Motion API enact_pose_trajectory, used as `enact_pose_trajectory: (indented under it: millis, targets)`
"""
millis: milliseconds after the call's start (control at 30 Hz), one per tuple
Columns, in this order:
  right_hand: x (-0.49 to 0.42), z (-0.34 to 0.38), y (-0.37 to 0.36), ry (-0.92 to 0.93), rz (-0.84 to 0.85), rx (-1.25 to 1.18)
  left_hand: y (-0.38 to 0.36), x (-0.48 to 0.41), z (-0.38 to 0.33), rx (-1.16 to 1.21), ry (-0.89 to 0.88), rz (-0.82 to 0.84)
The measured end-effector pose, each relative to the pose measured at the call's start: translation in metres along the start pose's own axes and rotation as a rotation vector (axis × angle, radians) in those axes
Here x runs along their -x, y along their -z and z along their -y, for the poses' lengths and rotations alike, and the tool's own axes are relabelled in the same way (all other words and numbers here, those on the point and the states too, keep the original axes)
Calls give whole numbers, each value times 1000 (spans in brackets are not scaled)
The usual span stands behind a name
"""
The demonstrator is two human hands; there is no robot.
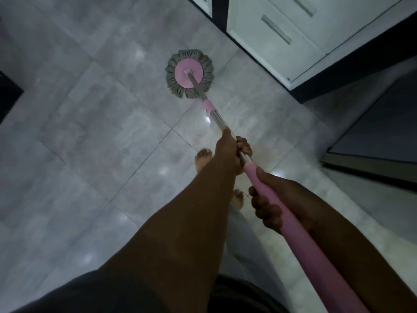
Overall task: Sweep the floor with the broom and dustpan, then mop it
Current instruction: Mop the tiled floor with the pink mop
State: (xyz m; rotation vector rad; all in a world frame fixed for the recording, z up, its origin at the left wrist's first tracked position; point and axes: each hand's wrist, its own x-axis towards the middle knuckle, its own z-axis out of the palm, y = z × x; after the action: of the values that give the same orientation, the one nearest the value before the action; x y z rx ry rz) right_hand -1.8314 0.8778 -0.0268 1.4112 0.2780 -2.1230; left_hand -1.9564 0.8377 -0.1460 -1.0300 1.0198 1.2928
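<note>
A spin mop with a round pink disc and grey strands, the mop head (189, 73), lies flat on the grey tiled floor (94, 123) ahead of me. Its pole (215, 117) is metal with a pink collar and runs back to a pink foam handle (284, 213). My left hand (230, 150) grips the metal part of the pole, further down. My right hand (277, 199) grips the pink handle closer to my body. No broom or dustpan is in view.
A white cabinet (300, 35) with drawer handles on a dark base stands at the upper right, close to the mop head. A dark mat or panel (379, 132) lies at the right. My bare feet (203, 159) stand under the pole. A dark edge (6, 96) shows at the left.
</note>
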Motion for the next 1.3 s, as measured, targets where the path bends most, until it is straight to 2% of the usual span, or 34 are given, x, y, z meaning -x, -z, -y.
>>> enact_pose_trajectory:
  millis: [267, 433, 567, 667, 800, 900, 1300]
  targets:
    - [-57, 105, -84, 84, 39, 200, -15, -27, -143, 141, -135, 30]
    - [-105, 171, -142, 96, 109, 198, -16, -40, -239, 177, -182, 35]
    - [-131, 197, -164, 99, 120, 237, -14, -50, -279, 195, -225, 30]
    - [-139, 199, -163, 108, 113, 269, -11, -55, -281, 229, -243, 57]
    - [-128, 181, -140, 128, 92, 308, -10, -59, -250, 229, -280, 50]
    - [-108, 149, -103, 125, 70, 330, -6, -61, -202, 224, -261, 47]
    - [20, -42, 67, -63, -39, 399, 28, 7, 96, 351, -148, -3]
